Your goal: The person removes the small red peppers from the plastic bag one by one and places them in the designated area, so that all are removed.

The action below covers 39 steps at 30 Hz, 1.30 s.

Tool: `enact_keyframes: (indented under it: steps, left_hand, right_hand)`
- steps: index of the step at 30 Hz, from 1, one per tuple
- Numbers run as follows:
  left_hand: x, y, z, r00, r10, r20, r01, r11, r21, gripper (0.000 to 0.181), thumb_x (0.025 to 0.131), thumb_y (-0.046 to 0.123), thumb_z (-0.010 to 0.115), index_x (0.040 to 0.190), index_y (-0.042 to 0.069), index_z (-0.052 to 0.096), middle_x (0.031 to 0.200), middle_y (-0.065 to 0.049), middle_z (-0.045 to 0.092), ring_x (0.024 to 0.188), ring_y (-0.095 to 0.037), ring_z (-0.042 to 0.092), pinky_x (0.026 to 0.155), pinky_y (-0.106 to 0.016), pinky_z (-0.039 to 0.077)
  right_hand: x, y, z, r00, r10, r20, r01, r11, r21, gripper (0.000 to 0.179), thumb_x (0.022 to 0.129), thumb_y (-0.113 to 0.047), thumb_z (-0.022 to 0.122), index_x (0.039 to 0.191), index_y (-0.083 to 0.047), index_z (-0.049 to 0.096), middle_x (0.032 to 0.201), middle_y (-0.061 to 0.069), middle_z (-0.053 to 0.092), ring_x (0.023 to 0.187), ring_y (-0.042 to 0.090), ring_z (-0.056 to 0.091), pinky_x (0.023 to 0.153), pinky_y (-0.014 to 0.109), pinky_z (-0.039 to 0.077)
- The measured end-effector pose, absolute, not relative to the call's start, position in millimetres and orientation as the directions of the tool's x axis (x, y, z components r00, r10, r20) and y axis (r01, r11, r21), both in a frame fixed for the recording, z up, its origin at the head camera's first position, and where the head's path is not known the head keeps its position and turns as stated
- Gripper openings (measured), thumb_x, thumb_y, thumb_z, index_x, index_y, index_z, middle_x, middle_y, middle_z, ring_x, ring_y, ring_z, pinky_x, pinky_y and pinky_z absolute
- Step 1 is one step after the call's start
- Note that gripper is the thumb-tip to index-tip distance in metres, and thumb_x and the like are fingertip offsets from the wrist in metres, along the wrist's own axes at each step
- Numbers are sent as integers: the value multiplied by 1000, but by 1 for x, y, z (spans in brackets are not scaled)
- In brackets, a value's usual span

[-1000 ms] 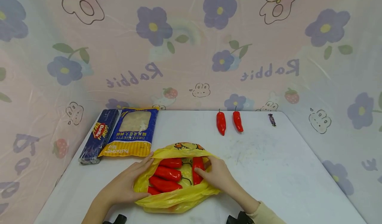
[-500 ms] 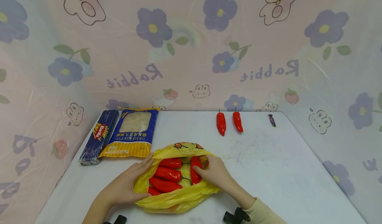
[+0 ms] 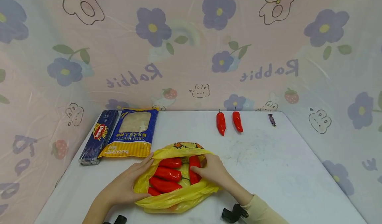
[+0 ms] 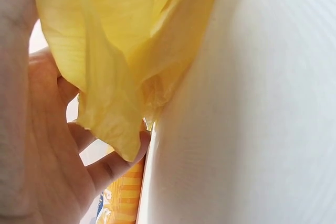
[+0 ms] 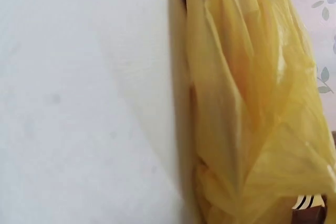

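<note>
A yellow plastic bag [image 3: 176, 204] sits near the front of the table, its mouth spread wide. My left hand [image 3: 126, 184] holds the bag's left rim, thumb at the front and fingertips at the back. In the left wrist view, the yellow plastic [image 4: 113, 77] lies between thumb and fingers. Several red peppers [image 3: 167, 174] lie inside, stems pointing right. Reaching into the right side of the mouth, my right hand [image 3: 213, 171] grips another red pepper [image 3: 194, 171], which stands roughly crosswise to the others. Some of its fingers are hidden behind that pepper and the bag.
At the back left lie a dark blue Barilla box [image 3: 99, 136] and a blue-and-yellow orecchiette pasta packet [image 3: 131, 134]. Two red peppers [image 3: 221, 124] lie at the back, with a small dark wrapped candy [image 3: 272, 120] farther right. A patterned curtain [image 3: 185, 51] hangs behind the white table [image 3: 283, 177].
My right hand has shifted slightly left inside the bag, taking the gripped pepper closer to the others. The left hand and the bag stay in place.
</note>
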<state>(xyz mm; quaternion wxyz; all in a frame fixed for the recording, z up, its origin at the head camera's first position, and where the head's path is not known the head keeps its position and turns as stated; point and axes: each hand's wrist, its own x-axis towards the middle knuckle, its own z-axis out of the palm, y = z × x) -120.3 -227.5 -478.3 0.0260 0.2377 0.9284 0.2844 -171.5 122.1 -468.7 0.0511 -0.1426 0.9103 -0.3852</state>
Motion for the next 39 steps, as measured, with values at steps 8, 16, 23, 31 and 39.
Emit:
enact_keyframes:
  steps: [8,16,23,31,39]
  left_hand:
    - [-121,-227,-480,-889,451,77,415,725,549,108,78,55,89,168,29,34,177,8,23,150,-35,46,114,-64,47]
    - [-119,-225,-478,-894,443,65,404,736,543,107,78,57,88,167,28,36,176,10,24,150,-37,46,114,-64,46]
    - [-119,-224,-477,-901,433,36,376,735,564,108,79,61,86,168,29,34,176,10,23,151,-39,44,114,-67,45]
    - [-120,-225,-478,-899,435,45,384,738,555,110,78,61,87,168,28,34,176,11,23,150,-34,46,113,-63,47]
    - [-119,-225,-477,-902,429,44,382,745,547,111,77,63,87,168,26,34,176,9,24,149,-33,46,114,-62,47]
  right_hand:
    - [-172,123,-469,-950,-312,-1,-211,643,-736,55,88,-34,84,133,-9,67,82,-3,64,70,13,57,55,24,50]
    - [-167,124,-459,-951,-307,-14,-189,621,-761,60,89,-34,84,136,-2,65,94,2,72,80,15,62,61,25,56]
    - [-162,124,-446,-943,-330,29,-229,585,-778,55,88,-35,84,133,-6,68,100,3,73,87,15,67,61,24,58]
    - [-152,121,-428,-929,-366,54,-267,562,-783,55,89,-36,84,136,-11,69,96,0,73,86,15,67,58,25,57]
    - [-141,118,-413,-919,-390,61,-286,550,-785,53,90,-38,83,137,-18,70,91,-6,73,82,11,66,53,24,53]
